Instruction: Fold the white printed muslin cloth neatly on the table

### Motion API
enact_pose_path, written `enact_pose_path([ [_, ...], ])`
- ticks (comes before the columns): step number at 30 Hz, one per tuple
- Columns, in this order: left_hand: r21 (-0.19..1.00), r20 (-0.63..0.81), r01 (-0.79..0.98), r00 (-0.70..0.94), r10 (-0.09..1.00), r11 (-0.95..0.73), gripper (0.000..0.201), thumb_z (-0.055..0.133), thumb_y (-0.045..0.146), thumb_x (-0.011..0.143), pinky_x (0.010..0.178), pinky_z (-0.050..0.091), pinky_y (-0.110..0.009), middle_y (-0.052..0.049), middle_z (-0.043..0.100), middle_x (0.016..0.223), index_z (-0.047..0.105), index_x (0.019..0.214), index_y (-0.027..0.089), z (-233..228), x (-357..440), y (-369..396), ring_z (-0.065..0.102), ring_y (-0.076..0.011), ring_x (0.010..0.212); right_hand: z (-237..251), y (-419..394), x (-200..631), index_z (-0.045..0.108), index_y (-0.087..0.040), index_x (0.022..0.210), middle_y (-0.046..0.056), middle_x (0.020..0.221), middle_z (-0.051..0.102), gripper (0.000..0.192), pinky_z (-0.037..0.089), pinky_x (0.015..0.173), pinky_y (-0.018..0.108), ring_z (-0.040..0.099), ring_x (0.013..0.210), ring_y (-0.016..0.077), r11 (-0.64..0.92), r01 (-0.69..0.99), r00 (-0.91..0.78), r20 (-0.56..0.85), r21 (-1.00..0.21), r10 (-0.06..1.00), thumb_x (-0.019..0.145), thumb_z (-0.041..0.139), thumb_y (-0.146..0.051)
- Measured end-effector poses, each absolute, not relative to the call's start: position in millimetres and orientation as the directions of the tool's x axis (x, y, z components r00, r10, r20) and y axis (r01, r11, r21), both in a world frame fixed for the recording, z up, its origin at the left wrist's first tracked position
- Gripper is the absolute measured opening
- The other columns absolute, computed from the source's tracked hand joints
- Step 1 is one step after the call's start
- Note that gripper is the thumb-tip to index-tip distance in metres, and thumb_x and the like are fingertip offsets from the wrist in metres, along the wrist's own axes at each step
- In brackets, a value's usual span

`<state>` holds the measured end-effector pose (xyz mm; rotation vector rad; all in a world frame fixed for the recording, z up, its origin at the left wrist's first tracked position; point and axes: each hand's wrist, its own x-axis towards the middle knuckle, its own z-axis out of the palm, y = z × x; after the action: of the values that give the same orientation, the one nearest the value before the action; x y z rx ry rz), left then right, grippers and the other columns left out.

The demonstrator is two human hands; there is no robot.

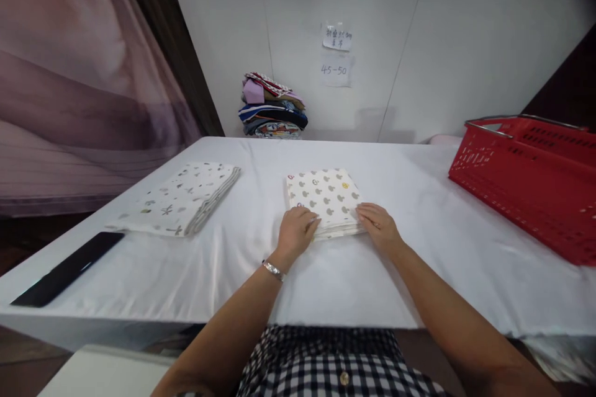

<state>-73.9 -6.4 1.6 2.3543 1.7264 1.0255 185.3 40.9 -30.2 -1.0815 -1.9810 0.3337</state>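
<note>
A folded white cloth [325, 191] printed with grey mushroom-like shapes and a few coloured ones lies flat in front of me. Its near edge shows several stacked layers. My left hand [295, 231] is closed at the near left corner, thumb and fingers on the fabric. At the right edge, close to the near corner, my right hand [379, 224] has its fingers bent over the cloth, pinching the side. The undersides of both hands' grips are hidden. A second folded white cloth [179, 198] with grey and beige prints rests to the left, untouched.
A white-covered table [223, 279] spans the view. A black flat phone-like object [67, 270] lies at its left edge. On the right stands a red perforated basket [526, 180] with metal handles. Folded fabrics [274, 108] are piled against the back wall, beside paper signs [336, 68].
</note>
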Motion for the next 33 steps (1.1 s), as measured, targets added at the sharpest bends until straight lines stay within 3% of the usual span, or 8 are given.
enact_pose_path([
  [4,0.331,0.431,0.837,0.277,0.859,-0.436,0.022,0.046,0.03,0.09,0.082,0.037,-0.033,-0.004,0.062,0.089,0.066,0.088,0.022,1,-57,-7,0.053,-0.0174,0.088,-19,38,182,0.067,-0.026,0.105,0.005,0.106,0.067,0.031,0.041,0.093,0.043,0.056,0.103,0.0227,0.632,0.606,-0.395,0.506,-0.484,0.767,0.092,0.041,-0.038],
  [11,0.269,0.391,0.844,0.344,0.854,-0.463,0.023,0.047,0.035,0.09,0.078,0.037,-0.032,-0.005,0.061,0.088,0.066,0.095,0.023,-1,-54,-1,0.052,-0.0183,0.085,-11,40,180,0.067,-0.025,0.105,0.007,0.106,0.065,0.034,0.038,0.091,0.042,0.054,0.101,0.0236,0.66,0.632,-0.517,0.413,-0.407,0.75,0.093,0.038,-0.037],
  [19,0.255,0.383,0.85,0.349,0.855,-0.461,0.033,0.036,0.03,0.094,0.074,0.036,-0.032,-0.005,0.058,0.081,0.063,0.079,0.019,-3,-51,1,0.049,-0.0166,0.079,-16,40,176,0.065,-0.022,0.091,0.007,0.098,0.064,0.034,0.037,0.089,0.039,0.053,0.095,0.0214,0.661,0.62,-0.48,0.462,-0.423,0.746,0.094,0.033,-0.031],
  [26,0.224,0.401,0.852,0.362,0.842,-0.473,0.034,0.032,0.029,0.095,0.074,0.036,-0.03,-0.005,0.056,0.079,0.059,0.077,0.018,-5,-52,-1,0.048,-0.0167,0.078,-7,36,179,0.062,-0.021,0.086,0.008,0.091,0.064,0.037,0.038,0.085,0.038,0.053,0.09,0.0214,0.674,0.585,-0.49,0.466,-0.451,0.737,0.095,0.029,-0.034],
  [33,0.253,0.414,0.824,0.382,0.826,-0.508,0.025,0.044,0.038,0.091,0.075,0.038,-0.031,-0.004,0.058,0.085,0.061,0.09,0.019,-9,-54,-1,0.049,-0.017,0.081,-10,38,182,0.064,-0.022,0.103,0.007,0.103,0.064,0.029,0.037,0.09,0.039,0.052,0.098,0.0217,0.713,0.556,-0.547,0.458,-0.427,0.701,0.092,0.043,-0.038],
])
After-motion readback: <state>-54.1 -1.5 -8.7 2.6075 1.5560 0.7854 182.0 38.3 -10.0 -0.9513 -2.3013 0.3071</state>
